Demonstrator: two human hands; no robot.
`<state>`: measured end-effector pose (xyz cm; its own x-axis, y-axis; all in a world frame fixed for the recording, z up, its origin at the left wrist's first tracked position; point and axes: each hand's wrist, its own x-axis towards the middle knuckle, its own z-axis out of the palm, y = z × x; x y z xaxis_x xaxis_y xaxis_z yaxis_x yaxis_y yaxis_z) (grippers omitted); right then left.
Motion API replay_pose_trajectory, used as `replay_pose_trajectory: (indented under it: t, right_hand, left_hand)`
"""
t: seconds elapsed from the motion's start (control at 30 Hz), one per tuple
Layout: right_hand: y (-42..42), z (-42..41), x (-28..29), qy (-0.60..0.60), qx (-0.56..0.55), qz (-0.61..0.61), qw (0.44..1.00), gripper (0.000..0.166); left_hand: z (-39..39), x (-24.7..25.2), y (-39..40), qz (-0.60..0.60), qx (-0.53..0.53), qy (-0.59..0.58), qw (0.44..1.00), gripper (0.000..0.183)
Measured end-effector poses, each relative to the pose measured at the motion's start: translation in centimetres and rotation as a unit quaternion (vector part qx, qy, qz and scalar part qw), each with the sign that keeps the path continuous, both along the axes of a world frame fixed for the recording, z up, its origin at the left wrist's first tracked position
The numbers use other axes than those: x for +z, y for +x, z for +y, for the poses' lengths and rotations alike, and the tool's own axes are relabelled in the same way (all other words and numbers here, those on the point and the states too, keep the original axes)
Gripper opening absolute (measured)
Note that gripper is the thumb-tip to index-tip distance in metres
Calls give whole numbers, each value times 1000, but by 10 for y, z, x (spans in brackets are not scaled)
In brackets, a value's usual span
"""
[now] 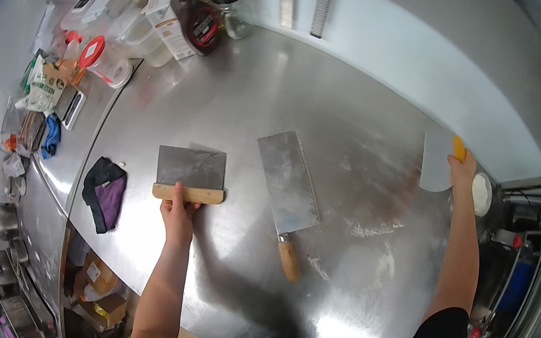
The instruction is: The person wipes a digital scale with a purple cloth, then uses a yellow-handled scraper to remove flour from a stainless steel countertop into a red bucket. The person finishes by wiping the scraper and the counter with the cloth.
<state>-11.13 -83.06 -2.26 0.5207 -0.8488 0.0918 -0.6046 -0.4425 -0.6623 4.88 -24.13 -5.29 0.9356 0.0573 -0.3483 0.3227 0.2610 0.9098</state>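
My left hand (177,218) grips the wooden handle of a metal bench scraper (191,169), its blade pointing away from me over the steel table (240,94). Far to the right, my right hand (462,169) holds a second scraper with a pale, round-cornered blade (435,162) by its yellow handle (459,148). Between the two hands a cleaver (289,183) lies flat, its wooden handle (289,261) towards me. A folded black and purple cloth (107,198) lies left of my left hand. Just beyond my right wrist stands a bowl of white powder (481,194).
White powder streaks (372,232) mark the table's right side. At the back left stand a lidded glass jar (232,9), a dark syrup bottle (199,23), a carton (168,23) and a red-lidded tub (106,61). A rack (523,297) with red knobs borders the right edge.
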Motion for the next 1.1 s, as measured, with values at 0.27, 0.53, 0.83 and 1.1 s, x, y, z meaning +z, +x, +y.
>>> replay_pose_trajectory:
  t: [0.27,0.53,0.83,1.1]
  right_hand:
    - [133,56,26,-31,271,83,959,40]
    - [38,151,29,51,469,129,872,40]
    - [-133,83,39,17,66,-6,998,38]
    - [-111,104,25,-56,129,147,979,43]
  left_hand:
    - [2,7,-4,2,4,27,1000,28]
    - [4,4,0,13,-27,16,999,27]
    - [10,2,1,17,-31,13,999,29]
    - [12,-8,3,25,-39,34,998,34]
